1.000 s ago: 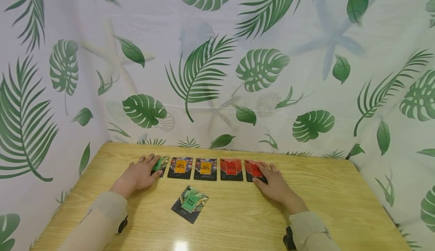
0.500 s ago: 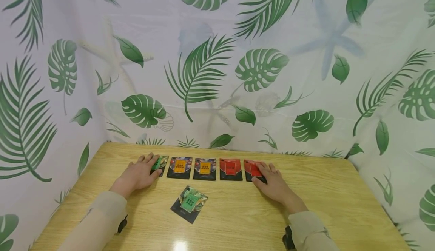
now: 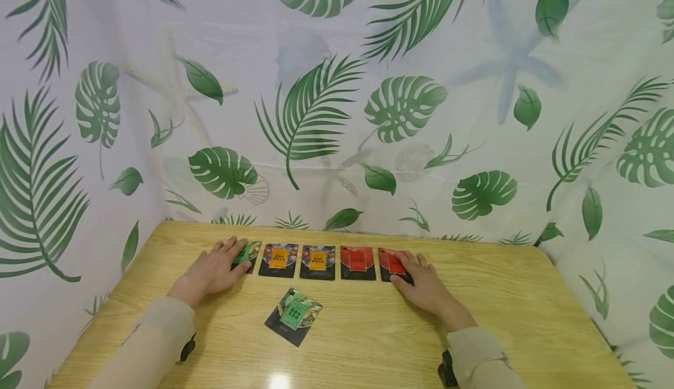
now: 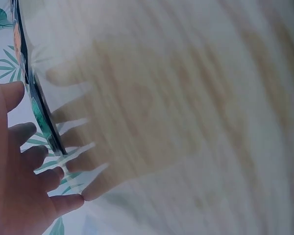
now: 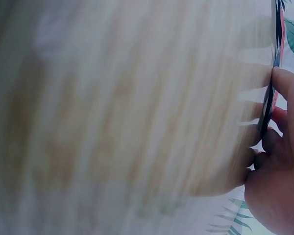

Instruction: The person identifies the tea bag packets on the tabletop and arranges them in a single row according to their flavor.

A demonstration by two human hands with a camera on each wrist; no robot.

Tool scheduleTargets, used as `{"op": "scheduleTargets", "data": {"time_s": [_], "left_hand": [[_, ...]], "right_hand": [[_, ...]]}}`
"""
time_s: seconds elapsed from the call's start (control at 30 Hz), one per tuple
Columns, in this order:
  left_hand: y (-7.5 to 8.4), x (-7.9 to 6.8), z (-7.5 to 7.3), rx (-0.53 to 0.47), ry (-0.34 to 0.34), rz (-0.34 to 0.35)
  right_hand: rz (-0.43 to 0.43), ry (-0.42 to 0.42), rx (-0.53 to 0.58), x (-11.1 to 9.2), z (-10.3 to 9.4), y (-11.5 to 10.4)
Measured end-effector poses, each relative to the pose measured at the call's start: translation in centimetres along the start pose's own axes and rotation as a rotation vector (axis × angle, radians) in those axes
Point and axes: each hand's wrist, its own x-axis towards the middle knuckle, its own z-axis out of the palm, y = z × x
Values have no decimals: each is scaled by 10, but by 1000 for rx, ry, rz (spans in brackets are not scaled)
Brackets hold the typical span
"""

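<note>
In the head view, a row of flat packets lies along the back of the wooden table. My left hand (image 3: 213, 272) rests at the left end of the row, its fingers over part of a green-and-black packet (image 3: 248, 255). At the right end, my right hand (image 3: 425, 283) touches a red-and-black packet (image 3: 391, 262) and covers its right side. Both wrist views show the packets edge-on beside the hands. Left fingers (image 4: 34, 155) are spread out on the table side of the green packet. The right thumb (image 5: 286, 81) touches the red packet's near edge.
Between the hands lie two purple packets with orange labels, one left (image 3: 279, 259) and one right (image 3: 318, 261), and another red packet (image 3: 358, 262). A second green packet (image 3: 293, 316) lies tilted nearer the front. A leaf-patterned cloth (image 3: 326, 196) closes off the table's back and sides.
My left forearm and hand have shifted very slightly to the left. The right hand and all the packets stay where they were.
</note>
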Motion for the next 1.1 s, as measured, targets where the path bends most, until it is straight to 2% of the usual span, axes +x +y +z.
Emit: {"op": "scheduleTargets", "data": {"time_s": [0.2, 0.37, 0.57, 0.8, 1.1], "left_hand": [[4, -4, -1, 19, 44, 64], [17, -11, -1, 40, 57, 127], [35, -28, 3, 66, 70, 203], [60, -44, 5, 64, 11, 288], [83, -53, 15, 50, -62, 377]], "right_hand": [[0, 2, 5, 0, -1, -1], [0, -1, 6, -1, -1, -1], [-3, 1, 7, -1, -1, -1], [-13, 15, 3, 0, 0, -1], [-13, 9, 8, 0, 0, 0]]}}
